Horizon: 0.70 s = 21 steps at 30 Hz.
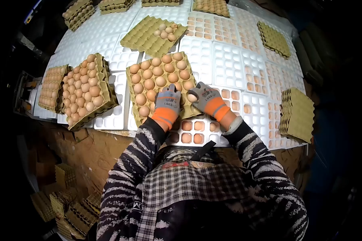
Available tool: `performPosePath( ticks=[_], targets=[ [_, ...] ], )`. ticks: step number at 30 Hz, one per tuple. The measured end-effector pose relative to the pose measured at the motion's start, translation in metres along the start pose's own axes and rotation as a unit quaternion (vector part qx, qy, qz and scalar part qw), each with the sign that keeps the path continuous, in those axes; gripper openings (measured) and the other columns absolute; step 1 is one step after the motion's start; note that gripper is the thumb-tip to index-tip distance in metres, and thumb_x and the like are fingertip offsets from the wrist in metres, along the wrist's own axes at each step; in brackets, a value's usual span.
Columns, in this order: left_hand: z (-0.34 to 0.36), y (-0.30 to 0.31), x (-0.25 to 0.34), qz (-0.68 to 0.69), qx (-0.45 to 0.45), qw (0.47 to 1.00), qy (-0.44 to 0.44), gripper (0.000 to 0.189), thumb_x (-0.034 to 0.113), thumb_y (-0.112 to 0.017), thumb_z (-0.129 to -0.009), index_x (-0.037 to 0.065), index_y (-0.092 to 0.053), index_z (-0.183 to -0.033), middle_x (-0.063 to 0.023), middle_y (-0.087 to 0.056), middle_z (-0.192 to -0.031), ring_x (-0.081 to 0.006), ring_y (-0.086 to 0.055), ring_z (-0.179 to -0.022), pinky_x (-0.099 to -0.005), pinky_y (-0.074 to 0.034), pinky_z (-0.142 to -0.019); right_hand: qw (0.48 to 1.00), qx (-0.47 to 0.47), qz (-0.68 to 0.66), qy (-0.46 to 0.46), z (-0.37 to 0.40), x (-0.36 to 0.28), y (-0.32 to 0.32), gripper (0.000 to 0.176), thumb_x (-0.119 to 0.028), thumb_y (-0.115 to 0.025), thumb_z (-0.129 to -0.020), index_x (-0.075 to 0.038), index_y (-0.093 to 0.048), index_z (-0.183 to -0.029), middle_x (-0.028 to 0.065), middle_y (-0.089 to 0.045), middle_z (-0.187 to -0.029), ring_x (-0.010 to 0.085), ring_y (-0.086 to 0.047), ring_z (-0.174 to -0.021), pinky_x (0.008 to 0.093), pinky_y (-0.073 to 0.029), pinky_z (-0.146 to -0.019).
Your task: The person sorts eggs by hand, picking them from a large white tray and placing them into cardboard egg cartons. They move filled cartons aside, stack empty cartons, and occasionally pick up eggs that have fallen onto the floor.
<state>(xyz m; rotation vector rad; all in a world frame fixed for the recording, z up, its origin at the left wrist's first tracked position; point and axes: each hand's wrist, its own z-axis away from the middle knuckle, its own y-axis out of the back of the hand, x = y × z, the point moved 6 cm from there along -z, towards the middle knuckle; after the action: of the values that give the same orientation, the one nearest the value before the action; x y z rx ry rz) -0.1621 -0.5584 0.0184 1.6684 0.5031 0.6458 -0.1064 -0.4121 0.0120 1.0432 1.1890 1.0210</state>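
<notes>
Brown eggs fill much of a cardboard egg tray lying in front of me, with several bare cups near its lower edge. My left hand, in a grey and orange glove, reaches over the tray's lower middle. Its fingers are curled downward, and what they close on is hidden beneath the glove. At the tray's right edge my right hand, gloved alike, has its fingers closed around an egg. Under the tray and to its right are white foam trays; several eggs sit in their pockets just below my hands.
Stacked trays full of eggs stand at the left. Behind the front tray, another cardboard tray carries a small cluster of eggs. Stacks of bare cardboard trays rest at the right edge, and more trays lie low at the left.
</notes>
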Motion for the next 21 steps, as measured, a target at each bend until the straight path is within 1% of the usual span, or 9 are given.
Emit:
performPosePath(
  ticks=[3,5,7,9,11,14,16,18,21],
  targets=[
    [-0.002,0.033,-0.019,0.18,-0.007,0.983,0.037,0.034,0.028,-0.08,-0.077,0.008,-0.066,-0.1,-0.013,-0.063,-0.106,-0.0333,-0.065,-0.091,-0.0447,-0.053,-0.08,0.946,0.001,-0.322,-0.04,0.014,0.015,0.051,0.058,-0.033,-0.08,-0.078,-0.012,-0.063,-0.129,0.0125,-0.067,-0.108,0.0268,-0.065,-0.1,0.0374,-0.053,-0.091],
    [0.003,0.034,-0.054,0.424,0.033,0.895,0.136,0.023,0.018,-0.073,-0.085,0.006,-0.064,-0.103,-0.0084,-0.066,-0.098,-0.0214,-0.065,-0.084,-0.0352,-0.054,-0.078,0.801,0.03,-0.594,-0.064,0.013,0.049,0.041,0.046,-0.024,-0.079,-0.083,-0.012,-0.066,-0.126,0.0067,-0.069,-0.107,0.0166,-0.064,-0.103,0.0328,-0.053,-0.091],
    [-0.012,0.036,-0.057,0.318,0.015,0.945,0.075,0.025,0.019,-0.072,-0.085,0.009,-0.066,-0.108,-0.01,-0.063,-0.114,-0.0264,-0.064,-0.093,-0.0382,-0.054,-0.081,0.805,0.006,-0.591,-0.053,0.005,0.038,0.057,0.048,-0.019,-0.077,-0.083,-0.013,-0.064,-0.129,0.0096,-0.067,-0.114,0.0195,-0.064,-0.107,0.0338,-0.054,-0.092],
    [-0.031,0.039,-0.049,0.205,0.002,0.979,0.004,0.028,0.019,-0.071,-0.085,0.012,-0.067,-0.112,-0.0116,-0.06,-0.129,-0.0314,-0.064,-0.103,-0.0411,-0.055,-0.085,0.998,0.006,-0.067,0.02,-0.021,-0.002,0.052,0.042,-0.028,-0.07,-0.084,-0.02,-0.065,-0.125,0.0104,-0.063,-0.124,0.0297,-0.065,-0.109,0.0416,-0.054,-0.092],
    [-0.036,0.044,-0.018,0.019,-0.025,1.0,0.003,0.027,0.02,-0.072,-0.083,0.013,-0.069,-0.109,-0.0094,-0.054,-0.133,-0.0353,-0.06,-0.108,-0.0435,-0.054,-0.084,0.995,0.006,0.094,-0.04,-0.045,-0.002,0.008,0.041,-0.036,-0.068,-0.083,-0.023,-0.066,-0.122,0.0091,-0.064,-0.12,0.0323,-0.065,-0.106,0.0424,-0.053,-0.091],
    [-0.048,0.02,-0.025,0.032,-0.028,0.999,0.018,0.029,0.024,-0.076,-0.079,0.011,-0.07,-0.104,-0.0085,-0.054,-0.134,-0.037,-0.059,-0.107,-0.0436,-0.054,-0.084,0.995,0.034,-0.088,0.014,-0.03,0.012,0.043,0.04,-0.036,-0.07,-0.082,-0.021,-0.069,-0.119,0.0122,-0.066,-0.117,0.0332,-0.065,-0.105,0.0423,-0.053,-0.089],
    [-0.038,0.031,-0.032,0.14,0.009,0.989,0.039,0.034,0.023,-0.08,-0.075,0.011,-0.073,-0.106,-0.0117,-0.057,-0.132,-0.0381,-0.061,-0.104,-0.0456,-0.053,-0.086,0.916,-0.045,-0.393,-0.071,0.001,0.043,0.057,0.044,-0.044,-0.068,-0.089,-0.015,-0.071,-0.122,0.0085,-0.071,-0.109,0.0205,-0.066,-0.091,0.035,-0.055,-0.076],
    [-0.025,0.015,-0.053,0.358,0.057,0.927,0.094,0.031,0.013,-0.08,-0.078,0.003,-0.071,-0.105,-0.01,-0.065,-0.117,-0.0253,-0.067,-0.092,-0.0374,-0.055,-0.08,0.75,-0.09,-0.642,-0.131,0.052,0.062,0.065,0.052,-0.047,-0.066,-0.093,-0.011,-0.068,-0.13,0.004,-0.071,-0.107,0.0095,-0.062,-0.08,0.0246,-0.052,-0.065],
    [0.016,0.033,-0.024,0.577,0.042,0.801,0.153,0.041,0.009,-0.081,-0.078,0.002,-0.066,-0.115,-0.0068,-0.068,-0.111,-0.0167,-0.065,-0.092,-0.0302,-0.055,-0.081,0.697,-0.081,-0.693,-0.165,0.118,0.122,0.031,0.056,-0.044,-0.071,-0.091,-0.008,-0.064,-0.133,0.0043,-0.069,-0.1,0.0088,-0.064,-0.086,0.025,-0.052,-0.062]
  ],
)
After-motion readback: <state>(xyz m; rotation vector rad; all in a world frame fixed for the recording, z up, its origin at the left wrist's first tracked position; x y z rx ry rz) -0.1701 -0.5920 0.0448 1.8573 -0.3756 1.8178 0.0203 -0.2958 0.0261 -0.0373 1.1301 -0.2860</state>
